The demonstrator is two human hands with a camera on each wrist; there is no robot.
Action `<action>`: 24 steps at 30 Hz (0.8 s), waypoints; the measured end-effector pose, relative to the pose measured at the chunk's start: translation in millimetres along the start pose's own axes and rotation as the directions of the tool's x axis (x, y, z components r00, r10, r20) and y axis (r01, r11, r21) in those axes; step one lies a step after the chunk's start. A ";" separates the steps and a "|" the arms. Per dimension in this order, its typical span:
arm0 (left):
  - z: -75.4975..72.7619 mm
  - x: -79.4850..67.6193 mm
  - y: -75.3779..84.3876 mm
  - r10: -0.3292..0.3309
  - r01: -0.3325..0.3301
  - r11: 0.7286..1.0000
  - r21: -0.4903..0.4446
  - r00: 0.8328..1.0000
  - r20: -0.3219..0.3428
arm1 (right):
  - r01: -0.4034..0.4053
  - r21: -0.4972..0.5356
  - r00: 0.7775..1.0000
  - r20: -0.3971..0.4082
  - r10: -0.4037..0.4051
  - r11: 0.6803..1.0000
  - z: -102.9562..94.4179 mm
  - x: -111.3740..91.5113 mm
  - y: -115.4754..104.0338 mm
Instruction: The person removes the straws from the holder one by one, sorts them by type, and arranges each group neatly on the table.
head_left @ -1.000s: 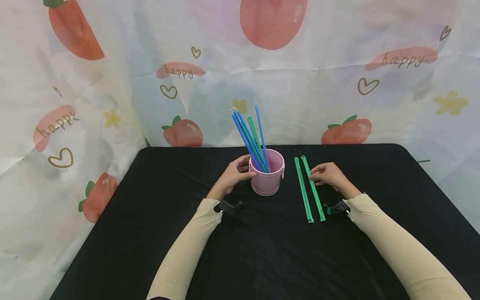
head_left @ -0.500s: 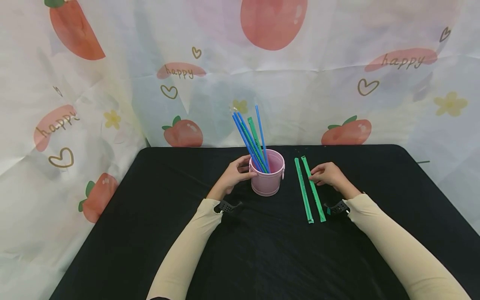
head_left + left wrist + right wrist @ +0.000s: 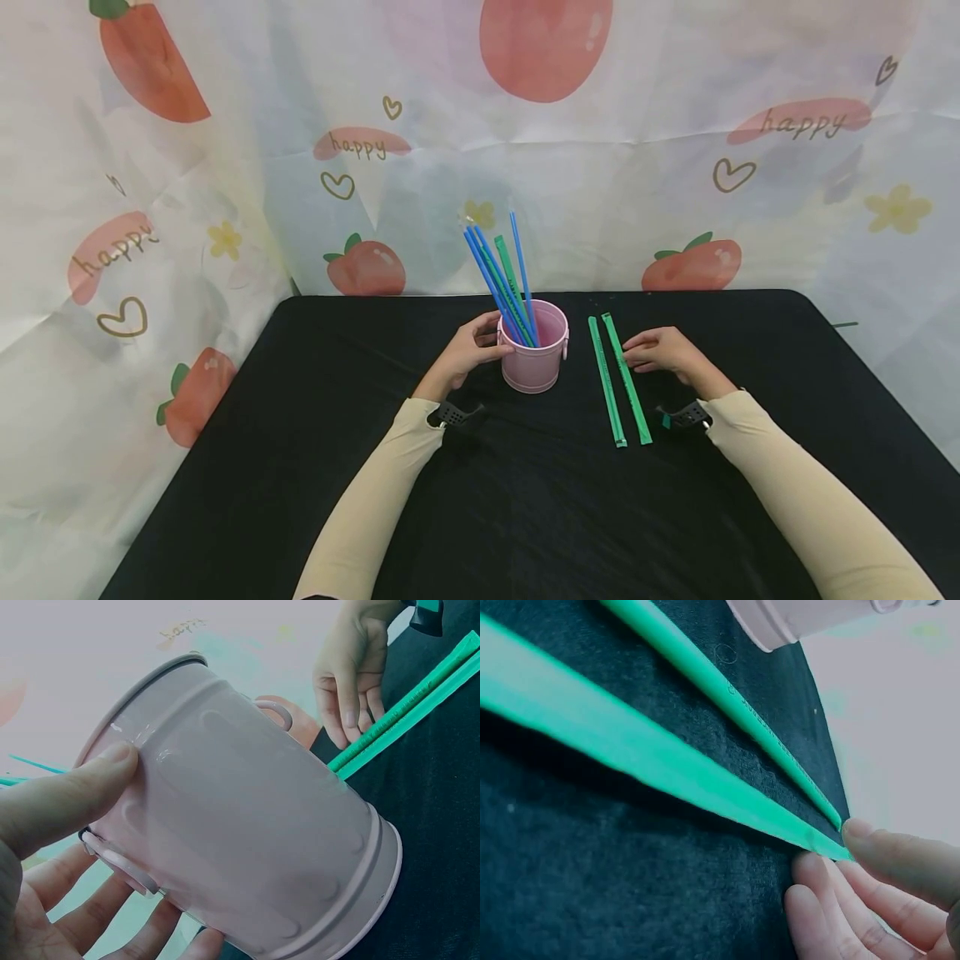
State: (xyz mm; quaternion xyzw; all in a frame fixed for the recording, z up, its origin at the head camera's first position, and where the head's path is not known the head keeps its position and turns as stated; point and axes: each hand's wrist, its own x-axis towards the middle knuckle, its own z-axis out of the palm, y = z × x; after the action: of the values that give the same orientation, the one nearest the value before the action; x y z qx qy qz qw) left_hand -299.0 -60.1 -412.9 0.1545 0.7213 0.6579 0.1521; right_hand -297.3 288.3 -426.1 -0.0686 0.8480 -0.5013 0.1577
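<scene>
A pink bucket [image 3: 531,367] with small side handles stands upright on the table. My left hand [image 3: 468,350] holds it by its left side, the thumb [image 3: 97,784] on the near wall and the fingers round behind. Several slim blue straws [image 3: 522,267] and green wrapped straws [image 3: 506,258] lean leftward inside it. Right of the bucket, two long green wrapped straws, a left one [image 3: 607,383] and a right one [image 3: 628,383], lie nearly side by side. My right hand [image 3: 663,354] is beside the right one, fingers loosely bent, fingertips right at its edge.
A black cloth [image 3: 525,500] covers the table. Behind and to the left hangs a pale curtain [image 3: 570,192] printed with fruit, hearts and flowers. A dark strap [image 3: 684,415] is worn on the right wrist and another strap [image 3: 457,412] on the left.
My right hand has shifted slightly right, its fingertips drawing back from the right green straw. The left hand, the bucket and both loose straws have stayed in place.
</scene>
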 end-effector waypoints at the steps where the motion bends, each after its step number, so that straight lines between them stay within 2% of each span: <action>1: 0.0 0.0 -0.3 0.001 -0.001 1.000 -0.002 1.000 0.003 | -0.005 -0.001 1.000 0.001 0.005 1.000 0.2 -0.6 -0.1; 5: -0.2 0.3 -1.3 0.002 -0.002 1.000 -0.007 1.000 0.006 | 0.004 -0.011 1.000 0.004 -0.004 1.000 1.2 -2.8 -0.4; 15: 0.4 0.8 -0.7 0.000 0.000 1.000 -0.002 1.000 0.000 | 0.115 -0.061 0.993 -0.009 -0.115 0.992 0.5 -5.8 4.7; 24: 0.6 0.2 -0.2 -0.002 0.002 1.000 -0.006 1.000 -0.003 | 0.117 -0.077 0.993 -0.020 -0.119 0.990 -2.2 -7.0 5.4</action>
State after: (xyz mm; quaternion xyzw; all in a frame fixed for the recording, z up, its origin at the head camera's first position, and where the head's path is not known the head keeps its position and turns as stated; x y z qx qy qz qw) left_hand -299.0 -59.5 -413.2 0.1521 0.7198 0.6600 0.1521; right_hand -291.3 294.7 -428.4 -0.1186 0.8626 -0.4782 0.1147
